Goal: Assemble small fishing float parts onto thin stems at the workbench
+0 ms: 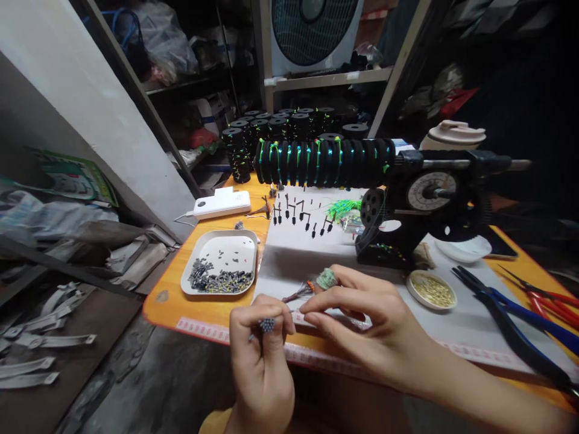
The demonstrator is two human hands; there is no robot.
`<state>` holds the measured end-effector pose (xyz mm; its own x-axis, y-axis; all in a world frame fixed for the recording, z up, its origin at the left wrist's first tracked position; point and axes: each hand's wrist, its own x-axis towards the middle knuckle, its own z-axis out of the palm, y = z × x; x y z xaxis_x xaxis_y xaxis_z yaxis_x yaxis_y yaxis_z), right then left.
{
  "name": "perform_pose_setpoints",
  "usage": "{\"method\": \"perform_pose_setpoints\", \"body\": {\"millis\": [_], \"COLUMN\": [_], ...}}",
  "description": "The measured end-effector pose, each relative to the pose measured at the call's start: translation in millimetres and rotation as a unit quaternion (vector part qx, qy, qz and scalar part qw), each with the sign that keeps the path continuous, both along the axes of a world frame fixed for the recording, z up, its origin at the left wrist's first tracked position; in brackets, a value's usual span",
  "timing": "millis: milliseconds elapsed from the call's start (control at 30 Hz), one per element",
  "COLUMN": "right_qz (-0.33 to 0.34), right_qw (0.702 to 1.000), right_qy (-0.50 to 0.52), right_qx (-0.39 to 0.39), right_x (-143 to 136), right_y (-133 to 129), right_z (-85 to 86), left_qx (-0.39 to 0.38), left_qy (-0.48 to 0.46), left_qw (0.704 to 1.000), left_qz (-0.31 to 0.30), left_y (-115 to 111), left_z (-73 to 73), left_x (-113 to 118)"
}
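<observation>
From where I stand, the left hand (262,361) has its fingers curled snugly round a grey bundle (268,325), whose pale ends poke out above the fist. The right hand (375,325) comes in from four o'clock, thumb and forefinger tips almost meeting — whether anything thin sits between them, I cannot tell. A green clump (326,278) shows at its other fingers, and just beyond the fingertips, at eleven o'clock, is an orange-tipped bundle (302,292).

The grey bundle looks light to me, probably slim and springy, and apt to splay or slip if squeezed loosely; I'd hold it round the middle and tease single pieces out by their ends. On the tabletop (168,289), a white tray (226,242) of small dark pieces lies at eleven o'clock from the left hand, and a dish (411,292) of gold bits — at two from the right.
</observation>
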<state>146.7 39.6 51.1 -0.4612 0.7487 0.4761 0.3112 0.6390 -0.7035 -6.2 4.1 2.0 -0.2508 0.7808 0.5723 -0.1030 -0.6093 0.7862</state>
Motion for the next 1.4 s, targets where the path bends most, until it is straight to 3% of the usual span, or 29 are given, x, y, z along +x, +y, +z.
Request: {"method": "perform_pose_setpoints", "body": {"millis": [333,467,567,800,933,1033,1267,1400], "right_qz": [-0.007,-0.005,-0.002,-0.010,0.019,0.003,-0.037,-0.038], "right_qw": [1.000,0.999,1.000,0.999,0.999,1.000,0.999,0.999], "right_qy": [0.028,0.045,0.027,0.016,0.022,0.015,-0.005,0.002], "right_qx": [-0.006,-0.013,-0.005,0.033,0.016,0.016,0.010,0.020], "right_x": [0,0,0,4,3,3,5,4], "right_y": [2,3,2,4,4,2,2,4], "right_z": [-0.4,-2.3,-2.7,1.5,5.6,5.2,1.0,1.7], "left_qx": [-0.002,-0.030,-0.072,-0.082,-0.162,-0.219,-0.335,-0.352], "left_qy": [0.017,0.019,-0.005,-0.151,-0.072,-0.025,-0.062,-0.045], "left_qw": [1.000,0.999,0.996,0.982,0.984,0.975,0.937,0.934], "left_qz": [-0.006,-0.032,-0.051,0.079,0.017,-0.016,-0.076,-0.053], "left_y": [1,-4,-6,9,3,-4,-11,-15], "left_z": [-7.4,-15.9,-14.5,6.2,-0.2,-2.4,3.9,-0.2], "left_x": [4,7,8,-13,-15,-5,11,14]}}
